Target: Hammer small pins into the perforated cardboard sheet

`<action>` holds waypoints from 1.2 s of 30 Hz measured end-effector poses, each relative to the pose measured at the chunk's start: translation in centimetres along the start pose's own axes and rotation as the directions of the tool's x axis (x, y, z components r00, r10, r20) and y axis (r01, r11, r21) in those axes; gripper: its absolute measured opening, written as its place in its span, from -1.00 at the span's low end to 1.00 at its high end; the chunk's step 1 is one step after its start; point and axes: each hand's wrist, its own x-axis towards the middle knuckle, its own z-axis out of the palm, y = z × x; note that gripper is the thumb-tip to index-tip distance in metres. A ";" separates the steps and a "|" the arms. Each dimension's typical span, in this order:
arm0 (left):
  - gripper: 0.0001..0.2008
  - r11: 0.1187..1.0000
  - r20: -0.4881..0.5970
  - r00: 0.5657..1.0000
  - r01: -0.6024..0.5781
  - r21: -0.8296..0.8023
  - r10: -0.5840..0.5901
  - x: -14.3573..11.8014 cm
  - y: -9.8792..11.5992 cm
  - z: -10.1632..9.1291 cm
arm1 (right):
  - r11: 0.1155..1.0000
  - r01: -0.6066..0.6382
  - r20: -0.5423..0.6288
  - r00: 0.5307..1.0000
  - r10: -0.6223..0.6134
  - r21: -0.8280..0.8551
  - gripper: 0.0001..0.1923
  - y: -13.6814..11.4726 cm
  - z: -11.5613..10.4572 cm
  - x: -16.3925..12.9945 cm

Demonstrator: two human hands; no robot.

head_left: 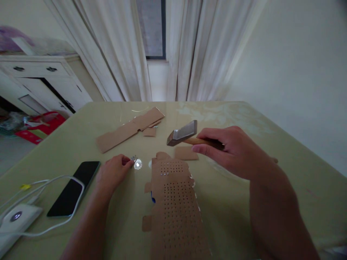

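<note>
Head view: a person's two hands over a greenish surface (81, 144), curtains and a white cabinet behind.
Right hand (230, 151): grip closed round the wooden handle of a hammer (183, 133), held close to the head, which probably gives short, controlled taps rather than full swings. The steel head hangs above the surface, just beyond the top of the card.
Left hand (114, 172): fingertips pinched on small metal pins (133, 159), low on the surface just left of the card, so a pin is within easy reach of the holes.
Card (175, 202): a brown strip with rows of small holes, lying flat between the hands; a few holes near its top look filled.
Scraps (130, 129): cardboard offcuts farther back.
Phone (73, 187): face up at left, beside a white cable.
</note>
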 end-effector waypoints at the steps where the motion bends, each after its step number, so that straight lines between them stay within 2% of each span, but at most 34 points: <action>1: -0.68 1.000 0.001 1.000 -0.008 -0.007 0.008 0.1 -0.1 0.1 | 0.999 -0.002 -0.069 0.998 0.006 0.047 -0.58 -0.1 0.2 0.0; 3: -0.66 1.000 0.001 1.000 -0.018 -0.021 0.018 0.3 -0.1 0.4 | 0.980 0.012 -0.256 0.966 0.039 0.197 -0.59 -0.3 0.7 0.1; 5: -0.65 0.999 0.000 1.000 -0.026 -0.028 0.026 0.4 0.0 0.6 | 0.925 0.073 -0.452 0.885 0.112 0.373 -0.62 -0.7 1.1 0.2; 7: -0.66 0.999 -0.005 0.999 -0.034 -0.033 0.034 0.4 0.1 0.8 | 0.857 0.160 -0.580 0.794 0.182 0.490 -0.67 -0.9 1.4 0.3; 10: -0.68 0.998 -0.018 0.999 -0.050 -0.039 0.050 0.4 0.3 1.0 | 0.835 0.223 -0.692 0.682 0.235 0.503 -0.65 -0.6 1.7 0.1; 12: -0.67 0.997 -0.027 0.998 -0.060 -0.046 0.059 0.4 0.5 1.2 | 0.856 0.200 -0.745 0.610 0.271 0.476 -0.60 0.0 2.3 -0.3; 14: -0.68 0.996 -0.033 0.997 -0.065 -0.054 0.063 0.3 0.7 1.3 | 0.861 0.177 -0.764 0.567 0.307 0.477 -0.59 1.0 3.2 -0.9; 18: -0.71 0.995 -0.045 0.997 -0.067 -0.073 0.064 0.1 0.9 1.1 | 0.847 0.152 -0.773 0.512 0.374 0.510 -0.60 2.7 5.4 -2.5; 21: -0.71 0.994 -0.074 0.996 -0.061 -0.085 0.055 -0.1 1.2 0.5 | 0.839 0.148 -0.777 0.487 0.398 0.523 -0.64 3.2 6.6 -3.3; 24: -0.68 0.972 -0.175 0.981 -0.118 -0.203 0.082 -1.0 2.1 -0.3 | 0.831 0.145 -0.772 0.481 0.416 0.538 -0.66 3.3 7.2 -3.9; 25: -0.67 0.937 -0.232 0.966 -0.180 -0.300 0.112 -1.5 2.7 -0.5 | 0.830 0.138 -0.771 0.477 0.423 0.540 -0.66 3.3 7.4 -4.1; 27: -0.67 0.783 -0.365 0.911 -0.367 -0.503 0.193 -2.8 4.0 -0.6 | 0.832 0.134 -0.773 0.470 0.425 0.539 -0.66 3.4 7.5 -4.3; 28: -0.68 0.695 -0.423 0.874 -0.457 -0.555 0.237 -3.6 4.6 -0.5 | 0.832 0.143 -0.777 0.469 0.421 0.537 -0.66 3.5 7.6 -4.3; 30: -0.76 0.565 -0.474 0.818 -0.571 -0.596 0.327 -5.2 5.8 -0.1 | 0.828 0.180 -0.789 0.464 0.404 0.530 -0.66 3.7 7.7 -4.4; 33: -0.82 0.459 -0.452 0.787 -0.614 -0.643 0.419 -7.0 6.9 0.7 | 0.827 0.215 -0.805 0.448 0.389 0.519 -0.64 4.1 7.9 -4.4; 36: -0.85 0.430 -0.440 0.763 -0.636 -0.641 0.473 -7.8 7.0 1.1 | 0.829 0.163 -0.791 0.443 0.422 0.534 -0.63 4.3 7.9 -4.5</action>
